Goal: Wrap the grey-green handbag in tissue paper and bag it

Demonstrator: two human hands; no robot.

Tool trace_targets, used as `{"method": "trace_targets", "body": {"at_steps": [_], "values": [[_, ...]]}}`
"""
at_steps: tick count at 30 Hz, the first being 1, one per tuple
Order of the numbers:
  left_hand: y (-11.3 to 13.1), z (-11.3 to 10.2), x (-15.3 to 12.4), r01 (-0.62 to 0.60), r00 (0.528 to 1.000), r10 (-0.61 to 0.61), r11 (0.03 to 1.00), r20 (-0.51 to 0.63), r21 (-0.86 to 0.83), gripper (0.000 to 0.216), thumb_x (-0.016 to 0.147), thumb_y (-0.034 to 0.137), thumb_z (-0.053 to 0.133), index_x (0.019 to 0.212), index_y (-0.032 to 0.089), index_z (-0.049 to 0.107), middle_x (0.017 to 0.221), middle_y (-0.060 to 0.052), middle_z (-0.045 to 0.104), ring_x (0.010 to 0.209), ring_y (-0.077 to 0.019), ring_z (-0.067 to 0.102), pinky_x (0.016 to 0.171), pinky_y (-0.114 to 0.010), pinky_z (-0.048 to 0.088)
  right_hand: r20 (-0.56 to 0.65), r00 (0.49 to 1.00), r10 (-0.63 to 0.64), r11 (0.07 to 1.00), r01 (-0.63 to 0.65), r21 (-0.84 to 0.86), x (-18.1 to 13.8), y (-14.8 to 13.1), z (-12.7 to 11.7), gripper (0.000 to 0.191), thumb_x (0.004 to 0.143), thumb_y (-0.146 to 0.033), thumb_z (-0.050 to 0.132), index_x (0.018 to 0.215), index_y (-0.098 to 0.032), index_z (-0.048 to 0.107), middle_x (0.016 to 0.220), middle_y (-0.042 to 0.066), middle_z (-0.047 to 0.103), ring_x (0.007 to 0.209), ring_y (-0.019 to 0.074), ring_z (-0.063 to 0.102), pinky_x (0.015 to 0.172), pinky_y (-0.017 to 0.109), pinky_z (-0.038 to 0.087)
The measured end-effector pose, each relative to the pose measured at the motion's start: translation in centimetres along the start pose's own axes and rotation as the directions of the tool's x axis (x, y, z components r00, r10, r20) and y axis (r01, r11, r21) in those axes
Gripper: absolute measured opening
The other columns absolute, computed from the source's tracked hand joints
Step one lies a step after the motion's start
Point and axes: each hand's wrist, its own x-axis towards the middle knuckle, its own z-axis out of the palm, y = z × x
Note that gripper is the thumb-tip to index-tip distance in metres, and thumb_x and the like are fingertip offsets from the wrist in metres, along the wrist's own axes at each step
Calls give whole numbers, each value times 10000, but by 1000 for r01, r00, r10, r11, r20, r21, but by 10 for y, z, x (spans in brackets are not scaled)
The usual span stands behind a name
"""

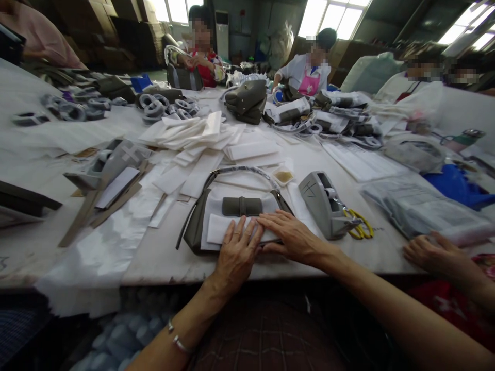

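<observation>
Pale worktable (162,260) across the frame, windows (334,18) along the top. Dark handbag (194,233) at lower centre, white sheet (218,230) over its front. Left hand (237,252) flat there, fingers slightly spread; right hand (292,234) alongside, fingers close together.

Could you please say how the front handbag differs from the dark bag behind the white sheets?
The handbag lies under the left hand and right hand; none shows on the dark bag. White sheeting partly covers the handbag, while the dark bag's body looks bare. Both are olive-grey.
</observation>
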Motion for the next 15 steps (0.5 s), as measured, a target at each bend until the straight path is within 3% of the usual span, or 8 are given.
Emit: {"method": "trace_targets", "body": {"at_steps": [5, 11, 15], "values": [[-5, -1, -3, -92, 996, 92, 996, -19, -10, 462, 1000, 227, 452, 1454, 146, 450, 1493, -94, 480, 1412, -330, 385, 1161, -560, 320, -5, 998, -58, 998, 58, -19, -4, 12, 4, 779, 804, -488, 755, 1421, -123, 452, 1389, 193, 559, 1288, 302, 526, 1128, 519, 380], [-3, 1, -4, -97, 995, 96, 995, -29, -7, 444, 992, 141, 396, 1427, 142, 485, 1437, -106, 542, 1380, -303, 440, 1151, -547, 333, -4, 992, -123, 987, 122, -110, -7, 16, 10, 583, 853, -249, 680, 1378, -69, 500, 1405, 202, 545, 1317, 303, 499, 1145, 495, 367], [0, 0, -5, -112, 994, 112, 993, -10, 42, 454, 993, 136, 369, 1435, 130, 474, 1431, -133, 543, 1379, -313, 443, 1145, -574, 325, -49, 991, -128, 984, 120, -134, -11, 18, 21, 521, 889, -188, 572, 1394, -88, 492, 1424, 186, 533, 1331, 281, 488, 1153, 492, 355]]}}
